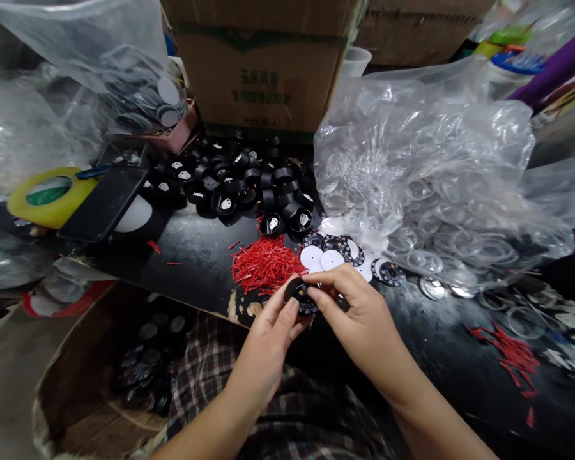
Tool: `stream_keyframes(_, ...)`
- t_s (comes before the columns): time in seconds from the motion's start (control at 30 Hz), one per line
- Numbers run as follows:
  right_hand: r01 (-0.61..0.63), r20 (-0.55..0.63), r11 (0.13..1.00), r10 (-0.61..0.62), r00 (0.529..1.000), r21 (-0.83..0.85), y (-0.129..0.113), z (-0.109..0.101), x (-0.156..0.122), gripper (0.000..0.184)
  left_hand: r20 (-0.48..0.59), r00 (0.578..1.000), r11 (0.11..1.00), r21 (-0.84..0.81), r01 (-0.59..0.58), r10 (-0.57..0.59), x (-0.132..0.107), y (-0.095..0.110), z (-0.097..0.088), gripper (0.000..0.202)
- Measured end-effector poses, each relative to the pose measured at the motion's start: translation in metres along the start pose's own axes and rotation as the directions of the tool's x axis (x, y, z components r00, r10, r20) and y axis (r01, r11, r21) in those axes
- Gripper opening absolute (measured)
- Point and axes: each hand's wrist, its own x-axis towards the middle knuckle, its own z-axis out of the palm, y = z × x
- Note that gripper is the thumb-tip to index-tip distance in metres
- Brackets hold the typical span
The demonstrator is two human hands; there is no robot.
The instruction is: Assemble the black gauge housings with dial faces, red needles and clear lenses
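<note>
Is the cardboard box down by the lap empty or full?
Partly filled: black round pieces lie in the cardboard box, bare floor showing.

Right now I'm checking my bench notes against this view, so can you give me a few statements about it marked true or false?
1. The left hand and right hand pinch one black round dial piece between their fingers. True.
2. The pile of red pins lies to the right of the transparent bag. False: it lies left of the bag, just beyond the hands.
3. Clear plastic rings fill that bag and spill onto the black table. True.
4. The yellow tape roll sits at the far right. False: it is at the far left.
5. A cardboard box stands behind the heap of black round housings. True.
</note>
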Motion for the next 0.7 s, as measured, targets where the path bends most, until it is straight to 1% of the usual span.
stream_keyframes(0.1,-0.081,0.044,0.996,0.083,0.996,-0.042,0.002,-0.001,0.003,0.004,0.049,0.999,0.998,0.068,0.003,-0.006,0.0,-0.002,-0.003,0.03)
stream_keyframes(0.17,-0.121,0.062,0.991,0.124,0.99,-0.049,0.004,-0.002,0.004,0.001,0.07,0.997,0.996,0.086,0.004,-0.01,0.001,-0.001,-0.005,0.031)
stream_keyframes(0.3,-0.212,0.085,0.977,0.213,0.973,-0.02,0.009,-0.003,-0.002,0.008,0.095,0.995,0.993,0.115,-0.001,-0.01,0.001,-0.002,-0.005,0.031)
stream_keyframes(0.43,-0.258,0.177,0.965,0.247,0.953,0.041,0.013,-0.002,-0.018,0.011,0.12,0.993,0.974,0.223,-0.024,-0.004,-0.003,-0.006,-0.01,0.026)
stream_keyframes(0.53,-0.237,0.23,0.971,0.223,0.947,0.037,0.015,-0.003,-0.022,0.012,0.114,0.993,0.953,0.299,-0.056,0.023,-0.006,-0.007,-0.019,0.027)
stream_keyframes(0.6,-0.176,0.257,0.984,0.168,0.952,0.009,0.016,-0.003,-0.016,0.013,0.06,0.998,0.962,0.269,-0.05,0.035,-0.006,-0.006,-0.024,0.027)
stream_keyframes(0.63,-0.128,0.246,0.991,0.134,0.96,-0.042,0.018,-0.002,-0.01,0.014,0.016,0.999,0.973,0.225,-0.041,0.039,-0.005,-0.004,-0.026,0.026)
stream_keyframes(0.7,-0.034,0.188,0.972,0.079,0.979,-0.231,0.02,0.002,0.005,0.016,-0.08,0.995,0.993,0.108,-0.042,0.051,-0.002,0.001,-0.024,0.026)
